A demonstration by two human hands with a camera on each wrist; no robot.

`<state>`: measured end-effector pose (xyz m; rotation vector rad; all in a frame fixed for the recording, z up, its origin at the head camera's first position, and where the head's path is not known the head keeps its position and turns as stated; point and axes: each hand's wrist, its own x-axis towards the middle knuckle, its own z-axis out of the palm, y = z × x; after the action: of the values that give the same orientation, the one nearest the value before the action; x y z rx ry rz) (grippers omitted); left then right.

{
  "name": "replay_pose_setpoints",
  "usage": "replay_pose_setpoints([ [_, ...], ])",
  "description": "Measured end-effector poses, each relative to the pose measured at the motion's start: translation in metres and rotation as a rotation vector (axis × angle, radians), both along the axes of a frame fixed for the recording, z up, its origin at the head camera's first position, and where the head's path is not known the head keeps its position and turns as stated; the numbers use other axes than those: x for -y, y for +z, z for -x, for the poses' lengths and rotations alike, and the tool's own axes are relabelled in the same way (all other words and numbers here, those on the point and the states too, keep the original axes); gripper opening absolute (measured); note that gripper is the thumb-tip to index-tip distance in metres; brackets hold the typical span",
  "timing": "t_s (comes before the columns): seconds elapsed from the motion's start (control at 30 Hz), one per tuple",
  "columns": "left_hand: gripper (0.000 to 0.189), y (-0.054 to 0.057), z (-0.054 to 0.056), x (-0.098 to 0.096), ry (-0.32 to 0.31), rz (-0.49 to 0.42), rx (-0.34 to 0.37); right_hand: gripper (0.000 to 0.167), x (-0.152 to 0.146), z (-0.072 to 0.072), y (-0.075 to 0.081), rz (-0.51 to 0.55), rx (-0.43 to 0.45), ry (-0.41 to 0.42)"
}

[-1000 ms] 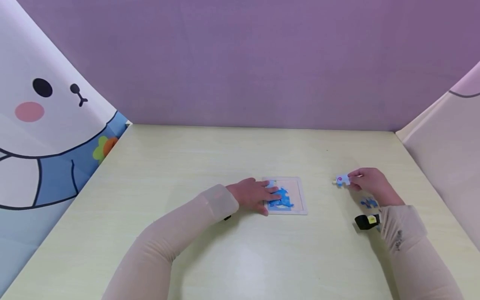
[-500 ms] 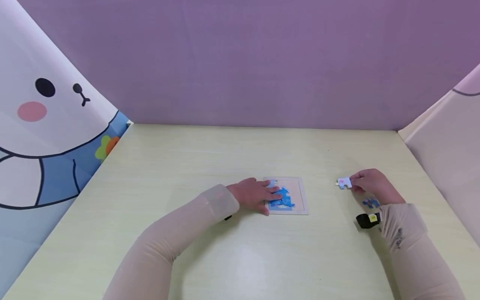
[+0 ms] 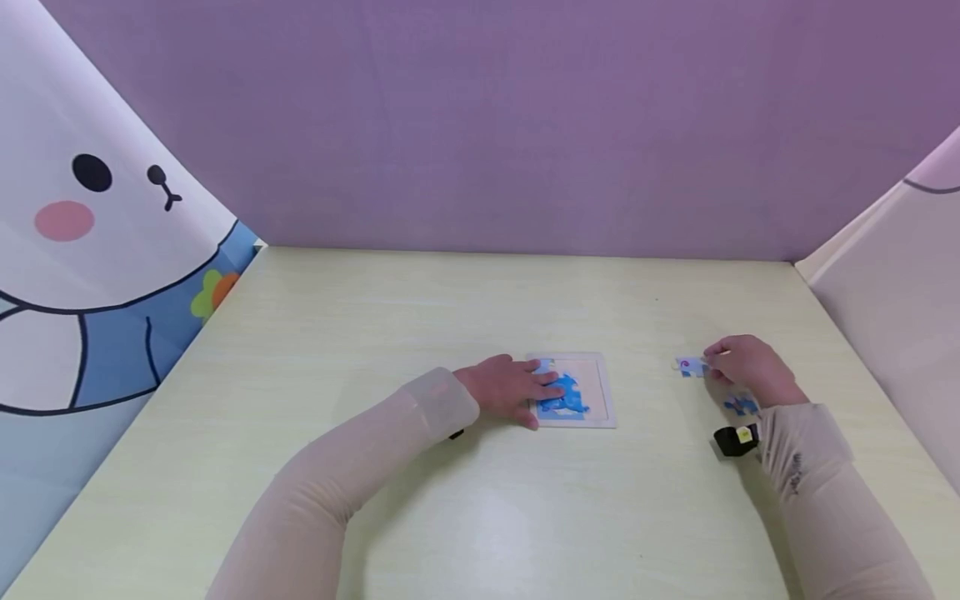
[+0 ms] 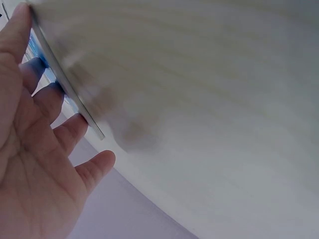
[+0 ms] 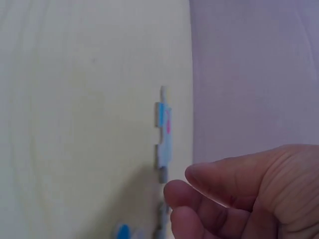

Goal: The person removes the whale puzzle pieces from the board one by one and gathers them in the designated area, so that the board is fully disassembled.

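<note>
My left hand [image 3: 502,387] lies with spread fingers over the left part of a framed jigsaw puzzle board [image 3: 607,396]. Blue puzzle pieces [image 3: 567,398] fill part of its recess, some covered by the fingers. In the left wrist view, the fingertips rest along the edge of the thin board [image 4: 70,89]. A pale puzzle piece [image 3: 691,367] with a pink swirl lies to the right of the board. Beside it is my right hand [image 3: 750,368], fingers loosely bent. In the right wrist view, its fingertips sit just off the end of the swirl piece [image 5: 165,134], holding nothing.
A blue jigsaw piece [image 3: 740,405] lies under the right wrist, near the black wrist camera [image 3: 736,441]. The pale wooden table [image 3: 420,308] meets a purple backdrop [image 3: 480,125] at its far edge, with printed cloth on both sides.
My right hand has lowered the swirl piece onto the table, let go and drawn slightly right. The left hand stays on the board.
</note>
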<state>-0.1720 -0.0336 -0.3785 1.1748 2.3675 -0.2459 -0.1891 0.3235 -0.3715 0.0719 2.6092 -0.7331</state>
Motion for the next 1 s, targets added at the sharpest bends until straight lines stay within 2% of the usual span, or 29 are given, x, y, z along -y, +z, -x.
replay_pose_setpoints([
  [0.17, 0.068, 0.000, 0.001, 0.001, 0.002, 0.004, -0.008, 0.040, 0.003, -0.001, 0.009, -0.050, -0.025, 0.032],
  [0.43, 0.067, 0.002, 0.004, 0.000, -0.002, 0.011, -0.005, 0.043, 0.019, -0.005, 0.015, -0.044, -0.154, 0.152],
  [0.57, 0.067, 0.003, 0.005, 0.000, -0.003, 0.014, 0.000, 0.044, 0.030, -0.006, 0.017, -0.034, -0.160, 0.189],
  [0.8, 0.058, 0.001, 0.003, 0.001, -0.065, 0.024, -0.024, 0.042, 0.048, -0.009, 0.015, 0.008, -0.165, 0.236],
  [1.0, 0.055, 0.001, 0.001, 0.002, -0.088, 0.017, -0.030, 0.039, 0.066, -0.015, 0.013, 0.003, -0.199, 0.267],
])
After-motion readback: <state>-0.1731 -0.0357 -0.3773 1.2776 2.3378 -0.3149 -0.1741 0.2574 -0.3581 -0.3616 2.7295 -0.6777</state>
